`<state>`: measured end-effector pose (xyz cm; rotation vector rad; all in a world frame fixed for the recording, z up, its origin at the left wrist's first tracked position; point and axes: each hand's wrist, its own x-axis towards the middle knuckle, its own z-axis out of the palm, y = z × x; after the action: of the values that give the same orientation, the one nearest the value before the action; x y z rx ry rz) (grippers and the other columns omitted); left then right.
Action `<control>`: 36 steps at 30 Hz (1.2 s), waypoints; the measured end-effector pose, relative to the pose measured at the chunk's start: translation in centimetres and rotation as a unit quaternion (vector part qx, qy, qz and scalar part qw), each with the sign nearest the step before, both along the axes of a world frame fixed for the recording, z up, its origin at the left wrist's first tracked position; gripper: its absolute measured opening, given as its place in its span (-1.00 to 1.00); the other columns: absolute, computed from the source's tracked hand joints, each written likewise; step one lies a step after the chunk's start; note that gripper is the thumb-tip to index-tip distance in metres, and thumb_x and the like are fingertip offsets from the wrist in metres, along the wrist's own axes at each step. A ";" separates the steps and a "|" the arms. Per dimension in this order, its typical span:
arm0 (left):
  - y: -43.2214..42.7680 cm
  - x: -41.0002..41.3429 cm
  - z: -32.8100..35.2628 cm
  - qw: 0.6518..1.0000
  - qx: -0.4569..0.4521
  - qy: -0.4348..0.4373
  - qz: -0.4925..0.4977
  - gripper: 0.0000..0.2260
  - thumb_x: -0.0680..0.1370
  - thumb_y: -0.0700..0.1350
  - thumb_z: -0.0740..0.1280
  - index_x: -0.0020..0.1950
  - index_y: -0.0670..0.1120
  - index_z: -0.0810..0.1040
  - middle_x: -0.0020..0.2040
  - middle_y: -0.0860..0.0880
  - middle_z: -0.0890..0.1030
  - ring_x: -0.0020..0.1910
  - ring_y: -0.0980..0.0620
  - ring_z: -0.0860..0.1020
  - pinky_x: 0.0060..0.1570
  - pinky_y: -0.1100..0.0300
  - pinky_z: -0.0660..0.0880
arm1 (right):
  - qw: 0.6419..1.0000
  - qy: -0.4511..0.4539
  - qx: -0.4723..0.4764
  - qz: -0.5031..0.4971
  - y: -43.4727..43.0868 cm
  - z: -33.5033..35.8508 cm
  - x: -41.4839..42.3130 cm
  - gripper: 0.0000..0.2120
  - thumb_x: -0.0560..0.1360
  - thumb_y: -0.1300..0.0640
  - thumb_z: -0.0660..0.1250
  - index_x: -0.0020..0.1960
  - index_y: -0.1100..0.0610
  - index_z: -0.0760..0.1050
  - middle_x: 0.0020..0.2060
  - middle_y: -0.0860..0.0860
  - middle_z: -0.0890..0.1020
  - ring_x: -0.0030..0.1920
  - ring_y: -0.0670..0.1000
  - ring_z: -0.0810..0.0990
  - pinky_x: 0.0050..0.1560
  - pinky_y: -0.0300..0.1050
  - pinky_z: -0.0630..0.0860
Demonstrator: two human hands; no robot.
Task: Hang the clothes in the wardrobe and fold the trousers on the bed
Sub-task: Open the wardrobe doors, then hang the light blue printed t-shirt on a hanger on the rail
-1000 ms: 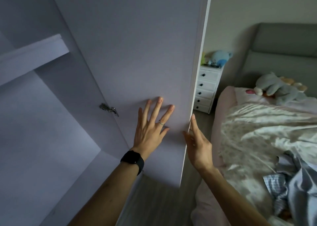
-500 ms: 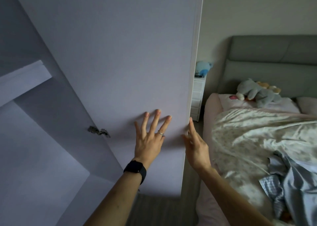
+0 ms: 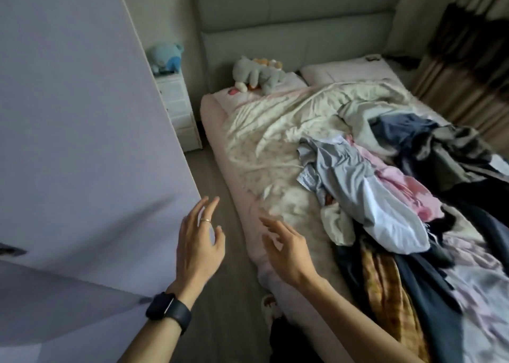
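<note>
While both hands hang empty near the bed (image 3: pixel 213 115), the step in hand looks like choosing the first garment. The left hand (image 3: pixel 198 241), with a ring and a dark watch (image 3: pixel 169 311) at the wrist, has its fingers spread and relaxed over the floor just off the bed's near edge. It is beside the wardrobe door (image 3: pixel 82 142), which stands swung out alongside the bed. The right hand (image 3: pixel 286 249) hovers over the bed's near edge, fingers loose and gripping nothing.

Further across the bed, on the side away from the door, lies the heap of clothes (image 3: pixel 413 225): a plaid piece (image 3: pixel 385 288) nearest, a pale blue shirt (image 3: pixel 358 175) on top, dark items beyond. I would take the blue shirt first, by the collar or shoulders, since it lies uppermost and should lift without dragging the rest. Which pieces are trousers I cannot tell. At the bed's head rests a grey soft toy (image 3: pixel 256 76).
</note>
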<state>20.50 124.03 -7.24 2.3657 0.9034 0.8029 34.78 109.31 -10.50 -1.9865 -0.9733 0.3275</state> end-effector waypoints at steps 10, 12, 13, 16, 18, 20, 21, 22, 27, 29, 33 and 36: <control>-8.7 10.9 -7.7 0.938 -0.154 0.155 -0.268 -0.54 0.58 -0.21 0.32 0.49 -0.01 0.42 0.46 0.05 0.38 0.46 0.04 0.35 0.43 0.09 0.34 | 0.959 0.045 -0.145 -0.241 -19.6 -4.4 2.0 -0.68 0.55 0.12 0.41 0.29 -0.04 0.58 0.18 -0.14 0.63 0.16 -0.10 0.61 0.17 -0.09 0.55; -9.5 15.0 -8.2 0.926 -0.149 0.177 -0.298 -0.54 0.58 -0.20 0.32 0.48 0.00 0.42 0.45 0.05 0.38 0.46 0.05 0.34 0.42 0.24 0.26 | 0.949 0.045 -0.159 -0.269 -20.8 -4.2 4.5 -0.69 0.56 0.06 0.40 0.30 -0.07 0.56 0.16 -0.16 0.63 0.12 -0.08 0.62 0.14 -0.11 0.54; -9.8 16.7 -8.4 0.921 -0.149 0.188 -0.306 -0.54 0.58 -0.19 0.32 0.48 0.02 0.41 0.45 0.06 0.38 0.45 0.06 0.33 0.39 0.31 0.21 | 0.945 0.051 -0.165 -0.277 -21.1 -4.0 5.8 -0.70 0.58 0.02 0.37 0.31 -0.08 0.55 0.18 -0.15 0.63 0.14 -0.05 0.62 0.16 -0.06 0.54; -10.0 21.9 -9.2 0.913 -0.144 0.218 -0.313 -0.54 0.59 -0.15 0.30 0.49 0.05 0.39 0.46 0.08 0.36 0.46 0.07 0.32 0.36 0.29 0.22 | 0.939 0.067 -0.162 -0.297 -21.5 -4.1 10.5 -0.69 0.59 0.02 0.36 0.33 -0.07 0.54 0.19 -0.13 0.62 0.16 -0.05 0.61 0.16 -0.07 0.53; -9.5 25.6 -9.6 0.912 -0.144 0.233 -0.307 -0.54 0.61 -0.11 0.29 0.51 0.07 0.36 0.48 0.10 0.33 0.47 0.07 0.31 0.37 0.22 0.28 | 0.938 0.089 -0.149 -0.299 -21.3 -4.1 15.1 -0.67 0.59 0.05 0.37 0.35 -0.07 0.52 0.23 -0.13 0.60 0.14 -0.08 0.61 0.13 -0.14 0.50; -8.3 30.1 -10.1 0.913 -0.136 0.243 -0.297 -0.53 0.61 -0.10 0.27 0.52 0.07 0.34 0.50 0.10 0.31 0.49 0.06 0.29 0.37 0.20 0.30 | 0.939 0.088 -0.153 -0.295 -20.7 -4.2 21.1 -0.65 0.59 0.05 0.35 0.37 -0.05 0.50 0.28 -0.10 0.59 0.25 -0.03 0.56 0.20 -0.06 0.49; -7.6 32.7 -10.5 0.914 -0.133 0.250 -0.289 -0.53 0.61 -0.11 0.27 0.53 0.05 0.34 0.51 0.08 0.30 0.50 0.05 0.28 0.39 0.17 0.30 | 0.940 0.080 -0.153 -0.295 -20.1 -4.4 24.7 -0.65 0.59 0.06 0.35 0.37 -0.01 0.50 0.29 -0.06 0.59 0.28 0.01 0.55 0.23 -0.02 0.49; -6.8 35.0 -10.9 0.916 -0.131 0.256 -0.279 -0.53 0.61 -0.11 0.27 0.53 0.03 0.34 0.51 0.06 0.31 0.50 0.03 0.29 0.39 0.15 0.31 | 0.940 0.074 -0.153 -0.294 -19.4 -4.5 27.9 -0.65 0.59 0.06 0.36 0.37 0.01 0.50 0.29 -0.04 0.59 0.29 0.03 0.55 0.25 0.02 0.50; -2.6 44.0 -16.0 0.920 -0.139 0.299 -0.212 -0.51 0.62 -0.05 0.30 0.54 0.03 0.31 0.49 0.01 0.33 0.44 -0.05 0.34 0.35 0.10 0.35 | 0.935 0.053 -0.224 -0.271 -15.2 -8.8 42.2 -0.58 0.58 -0.01 0.34 0.41 0.06 0.46 0.35 0.04 0.56 0.34 0.13 0.51 0.26 0.02 0.45; -1.6 46.2 -19.0 0.915 -0.143 0.321 -0.199 -0.47 0.62 -0.03 0.30 0.57 0.03 0.26 0.52 0.01 0.29 0.46 -0.06 0.32 0.37 0.08 0.35 | 0.929 0.075 -0.255 -0.257 -13.7 -11.4 46.6 -0.52 0.59 -0.05 0.32 0.45 0.08 0.41 0.40 0.07 0.51 0.35 0.16 0.49 0.26 0.02 0.43; -0.5 48.3 -25.3 0.897 -0.159 0.368 -0.187 -0.39 0.63 0.04 0.28 0.63 0.05 0.13 0.64 0.04 0.05 0.54 -0.04 0.23 0.40 0.11 0.34 | 0.913 0.111 -0.314 -0.234 -10.7 -17.4 52.6 -0.35 0.57 -0.18 0.30 0.54 0.11 0.27 0.48 0.17 0.38 0.47 0.21 0.35 0.37 0.09 0.37; -0.4 48.8 -28.7 0.882 -0.176 0.395 -0.190 -0.36 0.64 0.11 0.25 0.65 0.08 0.05 0.65 0.09 -0.13 0.58 -0.01 0.15 0.39 0.12 0.36 | 0.905 0.122 -0.327 -0.242 -8.5 -21.1 55.2 -0.27 0.52 -0.28 0.32 0.51 0.11 0.26 0.44 0.22 0.41 0.40 0.29 0.42 0.32 0.13 0.40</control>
<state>69.29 123.66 -35.95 2.3981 0.7281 -0.4974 89.97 100.83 -31.59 -2.6213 -0.1792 0.6608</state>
